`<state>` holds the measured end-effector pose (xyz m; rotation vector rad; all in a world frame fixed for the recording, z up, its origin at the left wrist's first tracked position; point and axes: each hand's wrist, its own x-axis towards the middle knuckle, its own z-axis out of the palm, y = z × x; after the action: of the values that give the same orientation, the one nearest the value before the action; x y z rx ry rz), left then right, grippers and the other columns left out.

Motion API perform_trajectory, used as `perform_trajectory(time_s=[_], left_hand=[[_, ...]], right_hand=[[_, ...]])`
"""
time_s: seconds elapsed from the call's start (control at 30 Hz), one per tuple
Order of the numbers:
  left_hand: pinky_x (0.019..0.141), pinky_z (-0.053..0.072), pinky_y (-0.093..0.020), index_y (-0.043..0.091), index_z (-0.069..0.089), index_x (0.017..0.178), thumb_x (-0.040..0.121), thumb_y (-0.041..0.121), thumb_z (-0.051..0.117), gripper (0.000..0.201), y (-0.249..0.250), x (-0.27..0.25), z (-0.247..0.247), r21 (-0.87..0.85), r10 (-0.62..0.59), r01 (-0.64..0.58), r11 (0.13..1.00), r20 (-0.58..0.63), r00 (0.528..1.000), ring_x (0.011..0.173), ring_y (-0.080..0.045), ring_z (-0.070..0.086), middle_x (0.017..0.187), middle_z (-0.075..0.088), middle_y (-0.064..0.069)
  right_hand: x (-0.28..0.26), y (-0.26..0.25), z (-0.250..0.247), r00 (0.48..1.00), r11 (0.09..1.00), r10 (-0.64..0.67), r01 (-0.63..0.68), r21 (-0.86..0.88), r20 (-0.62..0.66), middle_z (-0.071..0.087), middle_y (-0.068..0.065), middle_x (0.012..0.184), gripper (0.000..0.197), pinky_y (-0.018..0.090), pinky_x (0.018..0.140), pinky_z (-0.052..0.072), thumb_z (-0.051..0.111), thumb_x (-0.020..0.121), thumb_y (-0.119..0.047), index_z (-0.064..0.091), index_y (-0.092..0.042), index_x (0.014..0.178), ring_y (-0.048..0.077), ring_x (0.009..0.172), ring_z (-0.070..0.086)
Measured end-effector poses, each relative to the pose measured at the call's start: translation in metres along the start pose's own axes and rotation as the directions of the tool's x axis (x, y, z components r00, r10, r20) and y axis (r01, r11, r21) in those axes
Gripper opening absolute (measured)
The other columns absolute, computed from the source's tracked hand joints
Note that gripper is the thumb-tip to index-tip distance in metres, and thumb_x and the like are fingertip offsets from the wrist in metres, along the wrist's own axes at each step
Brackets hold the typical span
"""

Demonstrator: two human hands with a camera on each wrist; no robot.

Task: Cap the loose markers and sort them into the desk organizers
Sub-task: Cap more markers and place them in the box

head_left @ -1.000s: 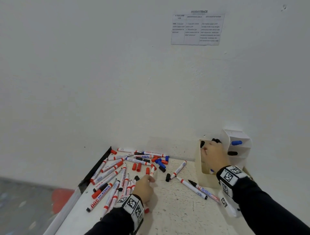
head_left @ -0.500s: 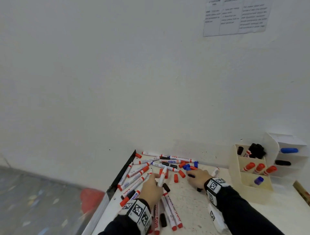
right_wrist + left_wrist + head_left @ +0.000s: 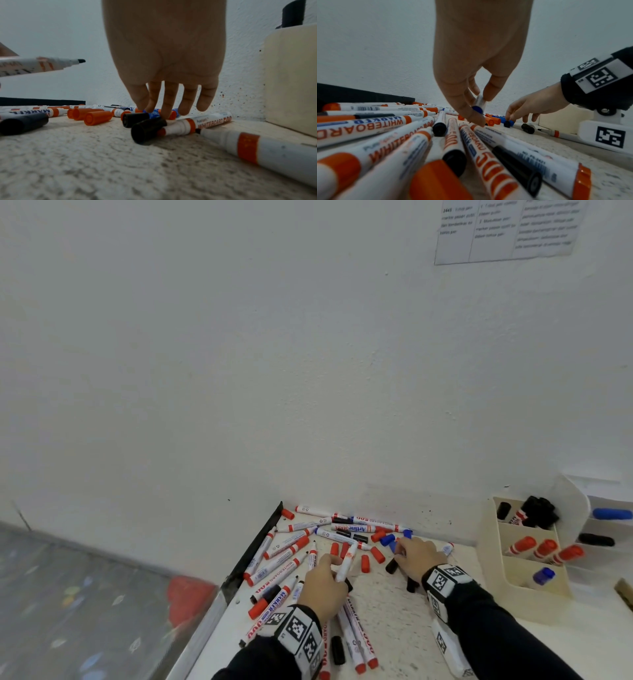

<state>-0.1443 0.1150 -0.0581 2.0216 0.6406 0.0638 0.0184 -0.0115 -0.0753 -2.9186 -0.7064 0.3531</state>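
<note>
view: head has swung down/left vs 1 s ago; organizer [image 3: 524,546] now at far right, by the wall.
right hand [image 3: 416,554]: was at the organizer 1 s ago, now over the caps; fingers spread, tips on a blue cap [image 3: 154,113]. Grip not closed yet, I think.
left hand [image 3: 325,583]: pinches a marker [image 3: 346,563], lifted off the pile, tip bare.
meaning: next cap-up starting; colour match looks like the goal.
marker: white barrel, blue end plug [image 3: 477,108].
</note>
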Motion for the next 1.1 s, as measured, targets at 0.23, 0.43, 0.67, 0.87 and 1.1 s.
perform_trajectory(time_s=[0.23, 0.43, 0.67, 0.87, 1.1], left_hand=[[0.065, 0.045, -0.018, 0.019, 0.044, 0.124, 0.091, 0.010, 0.050, 0.036, 0.000, -0.005, -0.002, -0.039, -0.023, 0.022, 0.999, -0.020, 1.000, 0.079, -0.011, 0.053, 0.102, 0.055, -0.001], [0.056, 0.040, -0.014, 0.020, 0.047, 0.121, 0.092, 0.010, 0.046, 0.030, -0.005, -0.013, 0.000, -0.020, 0.003, -0.004, 1.000, -0.061, 0.998, 0.072, -0.004, 0.052, 0.100, 0.054, 0.003], [0.064, 0.047, -0.018, 0.028, 0.051, 0.110, 0.092, 0.008, 0.046, 0.028, -0.004, -0.027, 0.006, 0.040, 0.056, -0.054, 0.998, -0.032, 0.998, 0.078, -0.007, 0.055, 0.099, 0.060, 0.005], [0.064, 0.044, -0.012, 0.026, 0.054, 0.114, 0.091, 0.006, 0.046, 0.032, -0.004, -0.039, 0.010, 0.089, 0.118, -0.119, 0.989, 0.018, 0.993, 0.085, -0.008, 0.054, 0.104, 0.059, 0.003], [0.054, 0.040, -0.012, 0.023, 0.052, 0.124, 0.097, 0.018, 0.041, 0.030, 0.002, -0.052, 0.027, 0.123, 0.170, -0.190, 0.974, 0.152, 0.974, 0.066, -0.004, 0.048, 0.102, 0.060, 0.002]], right_hand=[[-0.010, 0.000, 0.000, 1.000, 1.000, 0.000, 0.000, 0.011, 0.002, 0.053, 0.000, 0.130, 0.035, 0.038, 0.103, 0.038, 0.043, 0.094, -0.029, 0.047, -0.034, 0.128, 0.019, 0.116, 0.050], [-0.027, 0.000, -0.011, 0.933, 0.865, -0.139, 0.278, 0.417, -0.333, 0.057, 0.004, 0.103, 0.015, 0.021, 0.075, 0.038, 0.052, 0.090, -0.008, 0.049, -0.021, 0.097, 0.014, 0.085, 0.051], [-0.058, -0.004, -0.021, 0.907, 0.831, -0.366, 0.419, 0.365, -0.208, 0.060, -0.005, 0.114, 0.024, 0.020, 0.088, 0.039, 0.055, 0.090, -0.013, 0.060, -0.023, 0.111, 0.009, 0.097, 0.052], [-0.088, 0.010, -0.025, 0.908, 0.824, -0.329, 0.409, 0.391, -0.258, 0.054, -0.012, 0.102, 0.023, 0.015, 0.076, 0.035, 0.052, 0.091, -0.009, 0.062, -0.019, 0.110, -0.001, 0.079, 0.048], [-0.121, 0.022, -0.008, 0.950, 0.782, -0.245, 0.312, 0.540, -0.193, 0.056, -0.006, 0.083, 0.013, 0.009, 0.066, 0.036, 0.047, 0.095, -0.018, 0.059, -0.019, 0.099, 0.005, 0.076, 0.051]])
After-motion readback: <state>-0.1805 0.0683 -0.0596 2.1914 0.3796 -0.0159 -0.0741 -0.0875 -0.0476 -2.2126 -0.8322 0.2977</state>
